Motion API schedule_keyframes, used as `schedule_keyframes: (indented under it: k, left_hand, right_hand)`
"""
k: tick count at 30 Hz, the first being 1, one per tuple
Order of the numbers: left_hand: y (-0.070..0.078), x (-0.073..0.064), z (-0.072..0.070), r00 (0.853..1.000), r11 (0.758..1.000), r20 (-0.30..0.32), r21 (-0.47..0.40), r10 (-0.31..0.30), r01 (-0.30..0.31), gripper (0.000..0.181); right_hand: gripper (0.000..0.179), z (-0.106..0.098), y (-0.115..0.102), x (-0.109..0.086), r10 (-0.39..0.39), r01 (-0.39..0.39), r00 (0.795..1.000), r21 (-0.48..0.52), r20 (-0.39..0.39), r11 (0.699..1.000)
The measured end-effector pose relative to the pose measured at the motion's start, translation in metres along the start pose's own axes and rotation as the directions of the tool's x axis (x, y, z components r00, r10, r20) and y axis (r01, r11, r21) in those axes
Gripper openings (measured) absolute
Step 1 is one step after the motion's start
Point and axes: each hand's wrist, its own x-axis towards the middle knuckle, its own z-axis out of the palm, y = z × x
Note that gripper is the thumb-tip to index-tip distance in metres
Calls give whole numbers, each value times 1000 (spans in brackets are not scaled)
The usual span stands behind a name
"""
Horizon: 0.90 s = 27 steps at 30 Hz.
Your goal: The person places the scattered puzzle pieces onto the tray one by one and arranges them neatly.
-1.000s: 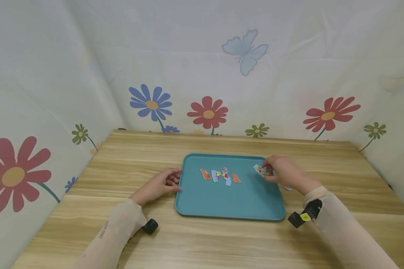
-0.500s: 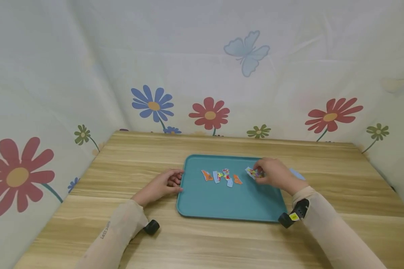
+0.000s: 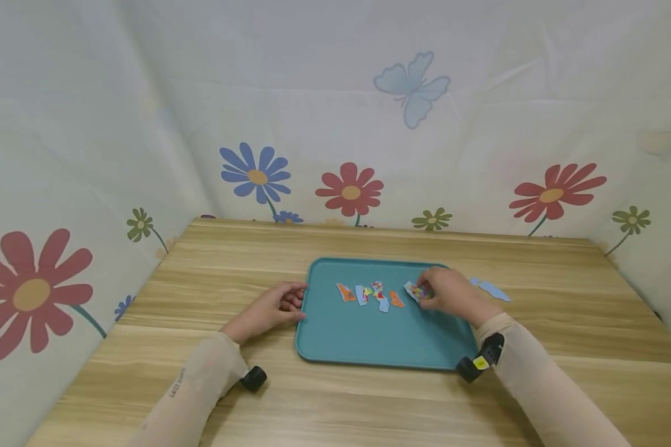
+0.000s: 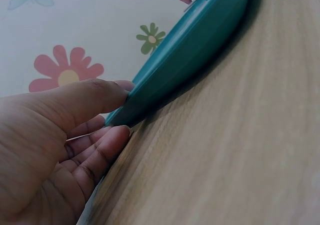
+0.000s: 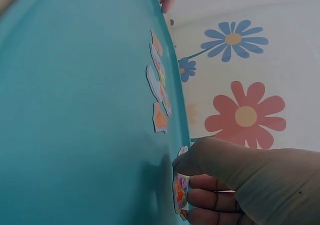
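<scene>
My right hand (image 3: 453, 293) pinches a colourful puzzle piece (image 3: 415, 292) between thumb and fingers, over the right part of the teal tray (image 3: 363, 338). In the right wrist view the piece (image 5: 180, 187) shows a pale edge and a multicoloured print. My left hand (image 3: 271, 308) holds the tray's left edge; the left wrist view has the thumb at the rim and fingertips at its underside. Left of the held piece, a row lies on the tray: an orange piece (image 3: 345, 292), pale blue pieces with bright print (image 3: 361, 295), and another orange piece (image 3: 396, 299).
Light blue pieces (image 3: 494, 290) lie on the wooden table (image 3: 369, 410) to the right of the tray, beyond my right hand. A white curtain (image 3: 291, 81) printed with flowers and a butterfly encloses the table's back and sides.
My right hand has moved left over the tray with the puzzle piece, nearer the row. The light blue pieces right of the tray have come into fuller view. My left hand stays at the edge.
</scene>
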Motion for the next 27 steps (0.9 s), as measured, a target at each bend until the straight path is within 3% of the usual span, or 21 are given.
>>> schedule_keyframes:
  k: [12,27]
  left_hand:
    - [-1,0,0,1000,1000,1,1,12,-12,63]
    - [-1,0,0,1000,1000,-3,6,10,-10,64]
  right_hand:
    - [27,7,-2,1,66,-67,997,14,30,998]
    - [28,9,-3,0,55,-55,998,24,22,998]
